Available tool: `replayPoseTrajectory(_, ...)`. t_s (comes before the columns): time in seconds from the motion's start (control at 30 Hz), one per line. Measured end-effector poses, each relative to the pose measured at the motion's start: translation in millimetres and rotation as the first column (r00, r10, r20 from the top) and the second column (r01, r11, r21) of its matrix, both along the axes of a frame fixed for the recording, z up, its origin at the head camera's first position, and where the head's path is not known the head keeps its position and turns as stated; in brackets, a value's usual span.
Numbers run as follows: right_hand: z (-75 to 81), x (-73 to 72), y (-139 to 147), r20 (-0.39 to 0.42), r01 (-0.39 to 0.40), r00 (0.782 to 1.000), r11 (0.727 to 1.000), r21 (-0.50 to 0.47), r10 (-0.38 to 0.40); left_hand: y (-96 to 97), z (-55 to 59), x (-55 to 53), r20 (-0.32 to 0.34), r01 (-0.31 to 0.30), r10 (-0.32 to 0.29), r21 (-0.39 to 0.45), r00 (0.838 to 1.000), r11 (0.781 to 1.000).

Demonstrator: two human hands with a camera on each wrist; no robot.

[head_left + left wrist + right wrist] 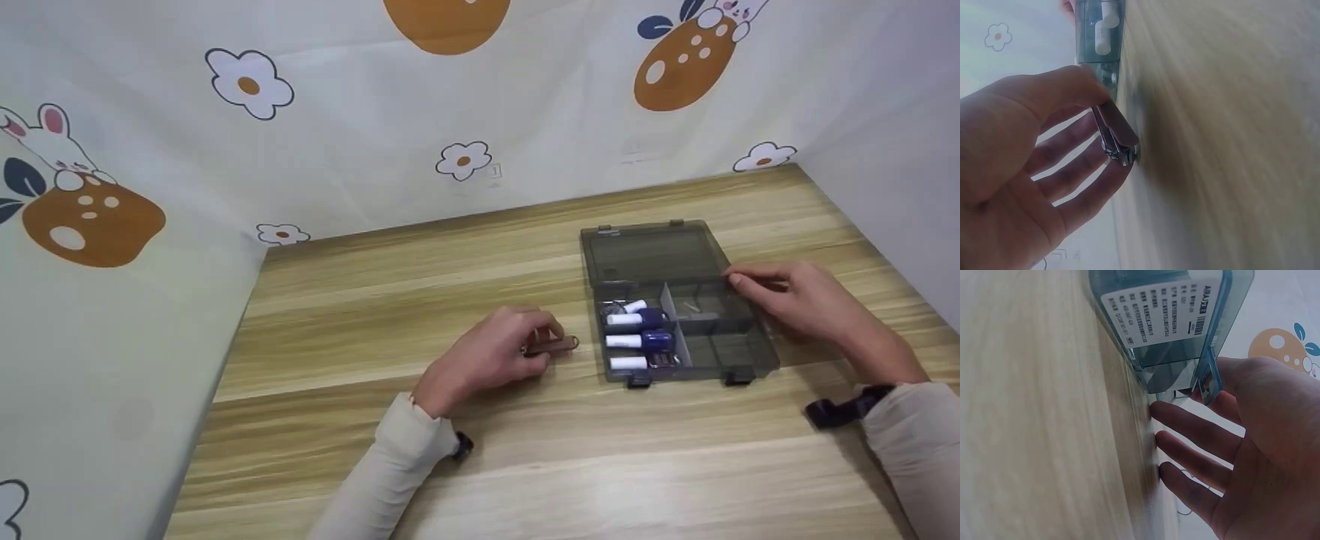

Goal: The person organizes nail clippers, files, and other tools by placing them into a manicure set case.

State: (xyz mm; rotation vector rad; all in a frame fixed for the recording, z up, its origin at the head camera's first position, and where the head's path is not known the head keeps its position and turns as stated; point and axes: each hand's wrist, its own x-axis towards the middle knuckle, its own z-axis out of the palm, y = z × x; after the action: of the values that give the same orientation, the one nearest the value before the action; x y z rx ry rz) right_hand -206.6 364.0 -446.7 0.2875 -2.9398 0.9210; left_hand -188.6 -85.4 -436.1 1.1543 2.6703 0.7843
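My left hand (499, 341) pinches a nail clipper (556, 346) between thumb and fingers, just left of a smoky translucent compartment box (731, 352). In the left wrist view the nail clipper (1117, 126) points away from the thumb, its metal jaw end low near the fingers. The box stands with its lid (652, 253) folded back. My right hand (814, 296) holds the box's right edge near the hinge with thumb and index finger; the other fingers stretch out behind. White-capped nail polish bottles (637, 342) with dark bodies lie in the left compartment.
A divider (675, 322) splits the box, and a small thin item (691, 307) lies in its upper right compartment. Two latches (739, 377) project at the front. A printed label (1162, 318) covers the box's side. Patterned sheets (360, 135) wall the wooden table (360, 315).
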Motion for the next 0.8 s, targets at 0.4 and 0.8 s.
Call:
replayPoseTrajectory(0.4,0.0,2.3,0,0.016,0.004,1.0,1.0,0.01,-0.004,13.0,0.2,4.4,-0.059,-0.018,0.024,0.088,0.998,0.996)
replayPoseTrajectory(0.8,0.4,1.8,-1,0.01,0.008,1.0,1.0,0.004,-0.008,32.4,9.0,9.7,-0.162,-0.008,0.028,0.122,0.986,0.992)
